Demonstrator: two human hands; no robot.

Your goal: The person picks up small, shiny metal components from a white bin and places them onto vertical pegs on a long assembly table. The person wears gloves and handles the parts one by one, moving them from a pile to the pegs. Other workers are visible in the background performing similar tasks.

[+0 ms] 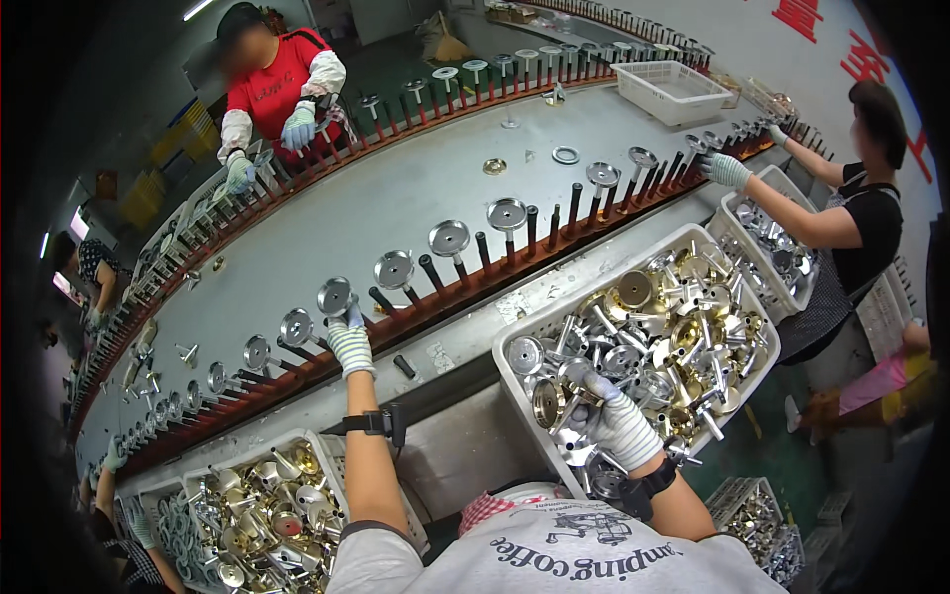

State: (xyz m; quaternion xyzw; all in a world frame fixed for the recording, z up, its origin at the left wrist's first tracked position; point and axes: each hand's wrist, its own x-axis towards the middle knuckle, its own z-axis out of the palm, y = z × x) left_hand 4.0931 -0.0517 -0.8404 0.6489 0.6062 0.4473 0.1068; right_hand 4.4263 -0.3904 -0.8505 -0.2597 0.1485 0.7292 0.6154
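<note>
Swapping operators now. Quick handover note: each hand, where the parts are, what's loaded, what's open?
Left hand, gloved, is up at the rail of dark pegs, fingers on a round metal disc part seated on a peg. Right hand, gloved, is down in the white crate of mixed silver and brass disc parts, gripping one or more; exact count unclear. Second crate of the same parts sits at lower left. Loaded: discs on pegs left of the hand and several to its right. Open: bare pegs between the loaded ones.
</note>
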